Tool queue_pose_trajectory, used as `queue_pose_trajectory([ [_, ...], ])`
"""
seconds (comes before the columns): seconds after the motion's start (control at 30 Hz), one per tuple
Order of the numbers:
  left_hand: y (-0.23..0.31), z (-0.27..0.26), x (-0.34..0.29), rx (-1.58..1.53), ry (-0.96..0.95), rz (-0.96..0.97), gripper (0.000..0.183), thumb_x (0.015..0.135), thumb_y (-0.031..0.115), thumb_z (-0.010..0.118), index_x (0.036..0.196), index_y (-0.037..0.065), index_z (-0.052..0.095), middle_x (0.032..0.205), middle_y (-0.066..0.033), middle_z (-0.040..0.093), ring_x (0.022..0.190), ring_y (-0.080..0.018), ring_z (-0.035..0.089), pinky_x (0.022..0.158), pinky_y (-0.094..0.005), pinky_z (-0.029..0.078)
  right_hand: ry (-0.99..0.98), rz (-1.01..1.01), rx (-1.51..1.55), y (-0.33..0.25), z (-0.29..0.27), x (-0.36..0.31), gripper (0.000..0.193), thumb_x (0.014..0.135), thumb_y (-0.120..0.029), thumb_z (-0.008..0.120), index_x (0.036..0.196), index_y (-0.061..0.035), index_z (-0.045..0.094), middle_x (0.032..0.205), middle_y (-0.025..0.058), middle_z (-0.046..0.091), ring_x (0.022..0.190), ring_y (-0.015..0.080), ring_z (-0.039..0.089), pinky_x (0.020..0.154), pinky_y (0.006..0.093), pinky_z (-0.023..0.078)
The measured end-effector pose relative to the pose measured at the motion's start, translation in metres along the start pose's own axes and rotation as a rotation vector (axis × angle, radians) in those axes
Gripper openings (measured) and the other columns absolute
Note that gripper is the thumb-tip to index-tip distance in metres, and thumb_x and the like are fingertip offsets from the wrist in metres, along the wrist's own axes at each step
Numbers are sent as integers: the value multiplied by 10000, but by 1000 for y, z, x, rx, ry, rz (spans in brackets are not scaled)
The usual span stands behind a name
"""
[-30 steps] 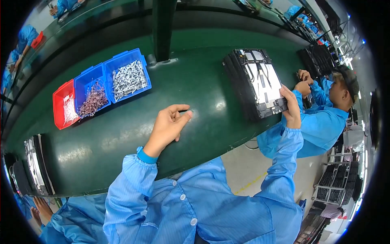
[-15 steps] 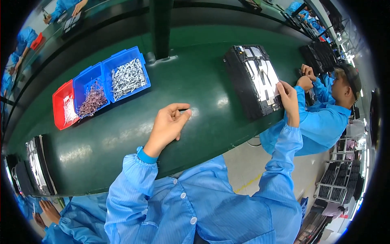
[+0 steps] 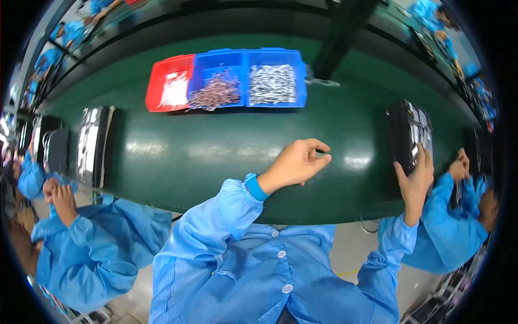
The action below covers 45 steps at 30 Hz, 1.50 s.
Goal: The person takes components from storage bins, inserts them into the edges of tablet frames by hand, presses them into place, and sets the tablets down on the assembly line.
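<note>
My left hand (image 3: 299, 163) hovers over the green tabletop near my body, wrist in a blue band. Its fingers are loosely curled, and index finger and thumb stand a little apart with nothing visible between them. To the right, my right hand (image 3: 416, 181) is at the near end of a black device (image 3: 399, 137) with an exposed silver and white inner face. The thumb and fingers are spread over that end; blur hides whether they touch it. A red bin (image 3: 152, 89) of small white pieces adjoins two blue bins (image 3: 302, 81), one of brownish pieces, one of silvery pieces.
A dark post (image 3: 345, 40) rises behind the bins. Another opened device (image 3: 89, 146) stands at the table's left. Co-workers in blue smocks sit close on both sides: a person (image 3: 91, 237) at left, a person (image 3: 453, 232) at right. More people work across the table.
My view has swung right, so the bins and device sit elsewhere in the picture. My right hand's fingers, earlier closed at the device's near edge, are now more spread. The left hand keeps its loose curl.
</note>
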<state>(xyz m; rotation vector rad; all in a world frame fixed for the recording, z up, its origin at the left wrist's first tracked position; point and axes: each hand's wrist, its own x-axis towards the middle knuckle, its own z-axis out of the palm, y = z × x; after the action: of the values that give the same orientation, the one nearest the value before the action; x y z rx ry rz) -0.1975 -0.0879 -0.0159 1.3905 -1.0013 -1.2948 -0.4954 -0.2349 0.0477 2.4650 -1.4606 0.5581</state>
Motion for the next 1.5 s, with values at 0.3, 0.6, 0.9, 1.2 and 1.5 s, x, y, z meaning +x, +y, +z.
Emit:
queue_pose_trajectory([
  [0.3,15,-54,-16,287,534,414,184,891,97,711,1063,33,723,584,46,472,546,-34,401,486,-246,339,106,42,26,-41,0,5,639,760,-97,795,1346,-43,547,1312,203,554,1212,393,526,1024,452,415],
  [0.6,12,-150,-51,765,1141,666,96,821,11,744,915,29,740,589,28,399,534,-49,345,468,-242,258,-531,2,1240,-148,83,3,105,879,-45,731,864,12,644,673,-16,617,597,-4,508,518,177,380],
  [0.9,16,-154,-63,1186,896,630,313,656,79,844,944,95,723,832,-55,549,803,-244,530,708,-360,461,-458,113,1544,-191,104,51,148,917,-55,697,804,-8,614,704,-44,589,610,-10,487,530,169,357],
  [1.2,8,-156,-61,1208,957,587,200,691,44,836,858,66,727,768,-53,517,767,-233,511,689,-366,427,-500,91,1551,-186,105,48,138,923,-66,696,821,-15,618,701,-41,588,605,-2,494,529,170,367],
  [1.5,8,-157,-63,928,1062,580,141,733,-8,770,846,65,724,792,-42,557,781,-199,532,710,-323,435,-492,72,1554,-184,106,48,152,929,-80,695,815,-20,614,680,-47,575,589,-6,478,516,171,348],
])
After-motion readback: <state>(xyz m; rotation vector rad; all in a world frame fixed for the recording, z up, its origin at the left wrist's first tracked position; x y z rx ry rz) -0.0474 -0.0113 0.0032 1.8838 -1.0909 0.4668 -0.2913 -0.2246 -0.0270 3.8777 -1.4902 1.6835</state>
